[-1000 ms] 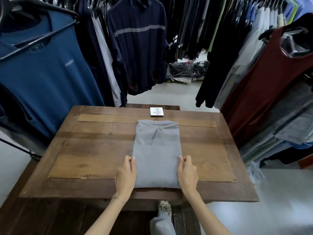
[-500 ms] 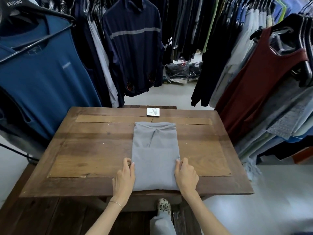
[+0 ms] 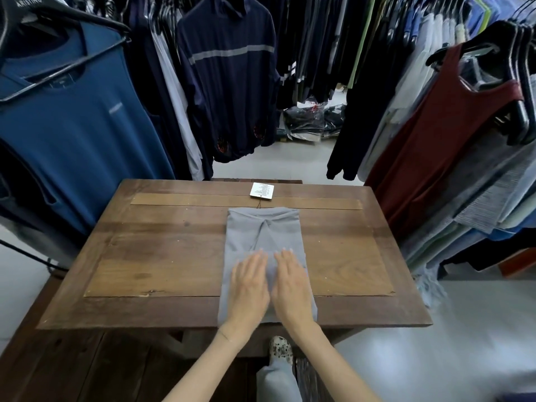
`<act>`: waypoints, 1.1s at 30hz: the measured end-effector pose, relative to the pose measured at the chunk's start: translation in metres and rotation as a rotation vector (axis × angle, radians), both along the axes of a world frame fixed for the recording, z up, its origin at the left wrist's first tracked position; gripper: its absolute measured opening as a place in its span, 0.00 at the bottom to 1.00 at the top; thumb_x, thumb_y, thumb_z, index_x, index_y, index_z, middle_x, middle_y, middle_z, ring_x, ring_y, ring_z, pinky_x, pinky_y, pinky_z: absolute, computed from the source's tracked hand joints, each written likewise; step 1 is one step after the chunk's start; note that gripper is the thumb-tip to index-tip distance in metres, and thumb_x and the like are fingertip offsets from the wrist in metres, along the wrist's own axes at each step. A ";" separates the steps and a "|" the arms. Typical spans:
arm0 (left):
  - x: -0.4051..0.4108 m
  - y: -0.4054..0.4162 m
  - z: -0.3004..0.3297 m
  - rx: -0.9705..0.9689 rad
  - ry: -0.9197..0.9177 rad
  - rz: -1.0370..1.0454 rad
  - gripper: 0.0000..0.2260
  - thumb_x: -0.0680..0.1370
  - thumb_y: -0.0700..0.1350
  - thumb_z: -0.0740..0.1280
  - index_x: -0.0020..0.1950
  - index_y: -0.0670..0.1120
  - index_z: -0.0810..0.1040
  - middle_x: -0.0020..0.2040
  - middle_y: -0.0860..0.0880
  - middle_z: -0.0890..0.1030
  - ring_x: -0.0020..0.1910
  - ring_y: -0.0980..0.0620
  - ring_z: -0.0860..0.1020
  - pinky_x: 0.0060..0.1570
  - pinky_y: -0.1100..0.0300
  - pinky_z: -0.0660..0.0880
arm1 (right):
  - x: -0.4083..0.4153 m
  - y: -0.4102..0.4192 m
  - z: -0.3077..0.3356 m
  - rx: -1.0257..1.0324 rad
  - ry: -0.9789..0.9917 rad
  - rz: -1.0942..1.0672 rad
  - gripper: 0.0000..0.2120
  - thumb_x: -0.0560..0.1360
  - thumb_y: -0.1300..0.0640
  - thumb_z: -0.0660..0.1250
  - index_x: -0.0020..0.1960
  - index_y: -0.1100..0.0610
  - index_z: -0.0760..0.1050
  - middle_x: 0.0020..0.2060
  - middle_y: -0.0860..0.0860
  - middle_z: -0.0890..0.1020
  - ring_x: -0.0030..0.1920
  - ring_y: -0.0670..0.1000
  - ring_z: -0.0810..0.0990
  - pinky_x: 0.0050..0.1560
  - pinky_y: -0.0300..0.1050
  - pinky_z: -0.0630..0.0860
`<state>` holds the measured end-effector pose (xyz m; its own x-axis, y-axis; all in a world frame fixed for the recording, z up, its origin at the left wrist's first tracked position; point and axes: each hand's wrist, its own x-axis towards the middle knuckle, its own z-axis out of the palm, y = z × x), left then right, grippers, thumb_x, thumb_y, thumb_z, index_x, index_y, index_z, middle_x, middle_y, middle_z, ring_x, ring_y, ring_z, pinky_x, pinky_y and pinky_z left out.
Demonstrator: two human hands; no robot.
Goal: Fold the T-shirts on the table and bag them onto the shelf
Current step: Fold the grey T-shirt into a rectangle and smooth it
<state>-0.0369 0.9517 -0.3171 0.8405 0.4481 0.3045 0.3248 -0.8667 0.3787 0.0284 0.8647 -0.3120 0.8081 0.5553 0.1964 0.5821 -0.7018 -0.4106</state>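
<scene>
A dark wooden table, inset with a lighter panel of planks, is being used as the work surface, standing on a pale grey floor. A grey T-shirt, folded into a long narrow strip, is being kept flat on the table, its near end reaching the table's front edge and its collar end pointing toward the far edge. A white paper tag is lying on the wood just beyond the T-shirt's collar end, joined to it by a thin dark string. Bare wood is being left showing to either side of the T-shirt.
</scene>
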 end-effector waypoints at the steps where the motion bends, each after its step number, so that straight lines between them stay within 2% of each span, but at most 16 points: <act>1: 0.006 -0.002 -0.010 -0.001 0.069 -0.043 0.23 0.77 0.46 0.51 0.71 0.43 0.70 0.70 0.46 0.72 0.70 0.49 0.70 0.71 0.47 0.62 | -0.002 0.002 -0.008 -0.033 0.041 0.034 0.24 0.79 0.53 0.50 0.65 0.63 0.74 0.64 0.59 0.77 0.65 0.57 0.75 0.61 0.52 0.76; 3: 0.008 -0.001 -0.027 0.005 0.204 -0.035 0.24 0.80 0.50 0.48 0.75 0.45 0.60 0.75 0.48 0.63 0.75 0.50 0.60 0.75 0.49 0.51 | 0.000 -0.003 -0.020 -0.117 0.103 0.047 0.29 0.83 0.49 0.40 0.71 0.63 0.68 0.70 0.58 0.70 0.70 0.55 0.69 0.73 0.49 0.62; 5: 0.004 0.003 -0.038 0.011 0.254 -0.019 0.24 0.82 0.53 0.45 0.77 0.47 0.56 0.77 0.49 0.57 0.76 0.50 0.56 0.75 0.50 0.48 | 0.004 -0.012 -0.028 -0.194 0.092 0.037 0.30 0.83 0.49 0.35 0.71 0.62 0.67 0.70 0.56 0.70 0.71 0.54 0.69 0.74 0.46 0.51; 8: 0.002 0.003 -0.035 0.017 0.298 -0.019 0.24 0.82 0.53 0.46 0.77 0.47 0.59 0.76 0.48 0.60 0.75 0.50 0.58 0.71 0.52 0.49 | 0.006 -0.013 -0.029 -0.246 0.120 0.043 0.28 0.83 0.51 0.37 0.71 0.61 0.68 0.70 0.56 0.71 0.70 0.53 0.70 0.72 0.45 0.48; 13: 0.000 0.003 -0.032 -0.007 0.303 0.006 0.25 0.82 0.54 0.41 0.77 0.48 0.59 0.76 0.48 0.60 0.76 0.49 0.58 0.73 0.53 0.45 | 0.008 -0.014 -0.032 -0.219 0.157 0.020 0.30 0.83 0.47 0.36 0.73 0.61 0.65 0.72 0.55 0.68 0.72 0.53 0.67 0.73 0.46 0.47; 14: -0.001 0.005 -0.033 -0.008 0.295 0.014 0.25 0.82 0.54 0.42 0.77 0.48 0.59 0.76 0.48 0.60 0.76 0.49 0.58 0.73 0.53 0.45 | 0.009 -0.016 -0.032 -0.223 0.154 0.030 0.32 0.82 0.44 0.34 0.74 0.60 0.62 0.74 0.54 0.64 0.74 0.52 0.63 0.74 0.47 0.46; 17: -0.005 0.012 -0.036 -0.034 0.281 0.048 0.25 0.81 0.53 0.45 0.77 0.46 0.59 0.77 0.47 0.59 0.76 0.49 0.56 0.73 0.52 0.44 | 0.017 -0.024 -0.038 -0.212 0.151 0.073 0.41 0.72 0.35 0.22 0.78 0.53 0.44 0.76 0.45 0.43 0.76 0.45 0.40 0.75 0.50 0.38; 21: -0.016 0.026 -0.040 -0.083 0.266 0.121 0.27 0.79 0.54 0.40 0.77 0.46 0.50 0.78 0.51 0.51 0.77 0.51 0.47 0.75 0.47 0.42 | 0.024 -0.034 -0.040 -0.231 0.144 0.046 0.43 0.69 0.34 0.19 0.79 0.50 0.42 0.76 0.44 0.41 0.77 0.47 0.39 0.74 0.53 0.38; 28: -0.036 0.047 -0.035 -0.107 0.347 0.142 0.29 0.77 0.56 0.34 0.77 0.47 0.40 0.78 0.51 0.42 0.76 0.49 0.37 0.72 0.45 0.34 | 0.026 -0.044 -0.035 -0.269 0.178 0.018 0.48 0.64 0.34 0.13 0.78 0.50 0.39 0.76 0.45 0.39 0.77 0.49 0.40 0.75 0.56 0.41; 31: -0.037 0.053 -0.026 -0.132 0.336 0.151 0.27 0.81 0.49 0.46 0.76 0.45 0.38 0.78 0.49 0.40 0.75 0.48 0.35 0.72 0.44 0.37 | 0.028 -0.051 -0.026 -0.259 0.179 -0.017 0.53 0.64 0.34 0.13 0.79 0.56 0.46 0.78 0.53 0.47 0.78 0.53 0.45 0.75 0.57 0.47; 33: -0.040 0.051 -0.016 -0.094 0.229 0.063 0.29 0.80 0.44 0.51 0.77 0.46 0.40 0.78 0.49 0.41 0.76 0.49 0.38 0.73 0.47 0.37 | 0.024 -0.056 -0.020 -0.200 0.118 0.022 0.46 0.72 0.34 0.21 0.78 0.58 0.52 0.77 0.55 0.53 0.77 0.55 0.50 0.75 0.54 0.50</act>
